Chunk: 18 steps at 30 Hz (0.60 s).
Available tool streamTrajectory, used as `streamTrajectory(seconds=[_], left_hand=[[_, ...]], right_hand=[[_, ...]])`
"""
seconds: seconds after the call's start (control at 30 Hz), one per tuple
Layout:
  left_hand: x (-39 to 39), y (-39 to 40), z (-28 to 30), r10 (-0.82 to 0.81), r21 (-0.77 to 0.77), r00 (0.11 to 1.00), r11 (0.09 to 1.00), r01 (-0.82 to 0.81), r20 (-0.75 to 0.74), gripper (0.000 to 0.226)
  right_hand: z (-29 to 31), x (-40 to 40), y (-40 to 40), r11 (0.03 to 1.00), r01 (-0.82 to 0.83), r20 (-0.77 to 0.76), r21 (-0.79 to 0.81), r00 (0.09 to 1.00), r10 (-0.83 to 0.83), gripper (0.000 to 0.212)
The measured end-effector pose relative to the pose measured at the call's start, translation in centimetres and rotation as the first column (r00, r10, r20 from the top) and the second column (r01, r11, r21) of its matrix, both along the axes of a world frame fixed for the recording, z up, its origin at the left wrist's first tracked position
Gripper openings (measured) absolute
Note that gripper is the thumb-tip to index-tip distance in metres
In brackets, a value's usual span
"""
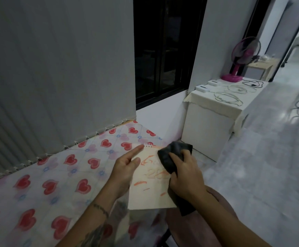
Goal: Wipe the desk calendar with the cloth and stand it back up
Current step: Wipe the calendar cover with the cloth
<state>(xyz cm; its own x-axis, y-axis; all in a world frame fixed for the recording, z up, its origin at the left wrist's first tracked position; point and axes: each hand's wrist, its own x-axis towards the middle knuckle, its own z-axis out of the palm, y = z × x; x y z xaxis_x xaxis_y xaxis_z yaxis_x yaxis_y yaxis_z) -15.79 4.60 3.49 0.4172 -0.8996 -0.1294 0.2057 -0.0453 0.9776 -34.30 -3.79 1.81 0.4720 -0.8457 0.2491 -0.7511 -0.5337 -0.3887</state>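
Orange lettering on the desk calendar [149, 182] blurs past reading from my head view; I make out only what looks like "2". I count one calendar, lifted over the edge of the heart-print tablecloth [56, 175], spiral binding away from me. My left hand [127, 168] grasps its left edge, forefinger stretched toward the binding. My right hand [184, 173] is clenched around one dark cloth [172, 155], pressed on the cover's upper right.

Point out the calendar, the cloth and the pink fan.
calendar [150, 195]: head view, bare front page.
cloth [170, 155]: head view, bunched top above the fingers.
pink fan [231, 78]: head view, its base.
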Motion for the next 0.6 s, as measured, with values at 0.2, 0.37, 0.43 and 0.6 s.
streamTrajectory(seconds=[0.2,0.37,0.43,0.6], left_hand=[[-1.6,2.1,-0.2,0.247,-0.077,0.968,0.967,-0.244,0.037,0.036],[-3.1,3.0,0.4,0.286,-0.087,0.958,0.955,-0.284,0.01,0.035],[-3.3,3.0,1.1,0.292,-0.106,0.956,0.952,-0.288,0.022,0.039],[-0.8,4.7,2.5,0.364,-0.152,0.93,0.918,-0.367,-0.047,0.037]], right_hand=[[-0.6,-3.2,0.9,0.964,-0.264,0.039,0.023,0.964,0.263,0.056],[1.3,-1.0,1.1,0.988,-0.129,0.088,0.079,0.989,0.122,0.056],[2.3,0.5,1.7,0.986,-0.142,0.104,0.088,0.986,0.132,0.061],[2.6,1.9,4.1,0.912,-0.406,0.067,-0.049,0.91,0.409,0.059]])
